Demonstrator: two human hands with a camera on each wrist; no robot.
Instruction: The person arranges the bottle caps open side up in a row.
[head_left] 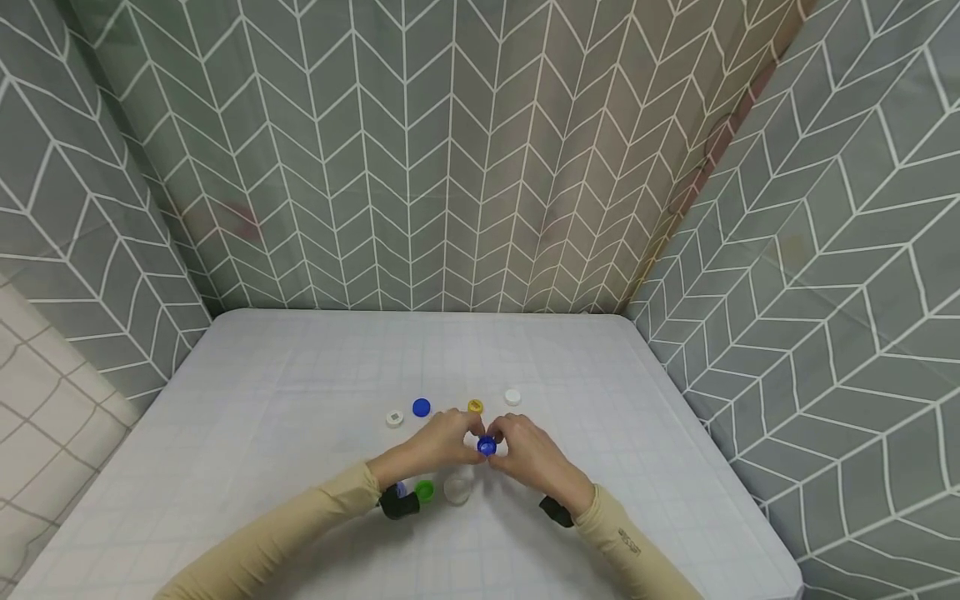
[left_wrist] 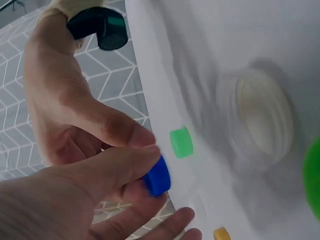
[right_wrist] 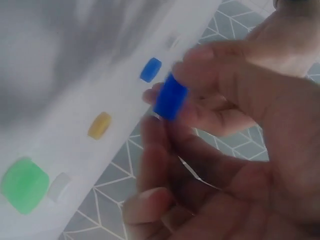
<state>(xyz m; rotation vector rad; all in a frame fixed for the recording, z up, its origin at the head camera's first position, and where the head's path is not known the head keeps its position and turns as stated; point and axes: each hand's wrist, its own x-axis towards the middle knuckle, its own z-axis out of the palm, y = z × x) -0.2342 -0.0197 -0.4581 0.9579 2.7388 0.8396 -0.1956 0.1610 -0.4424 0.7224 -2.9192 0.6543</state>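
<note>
Between my hands, raised over the table, is a blue bottle cap (head_left: 487,447) with its hollow side facing the head camera. My left hand (head_left: 444,438) pinches it from the left between thumb and finger. From the other side, the thumb and finger of my right hand (head_left: 534,455) pinch the same cap. In the left wrist view, both thumbs lie close together at the blue cap (left_wrist: 158,177). In the right wrist view, the cap (right_wrist: 170,97) looks slightly blurred, with fingertips on either side of it.
Beyond the hands lie a white cap (head_left: 394,418), another blue cap (head_left: 422,407), a yellow cap (head_left: 476,406) and a second white cap (head_left: 512,397). Nearer are a green cap (head_left: 424,490) and a clear round container (head_left: 457,488). Another green cap (left_wrist: 181,142) shows in the left wrist view.
</note>
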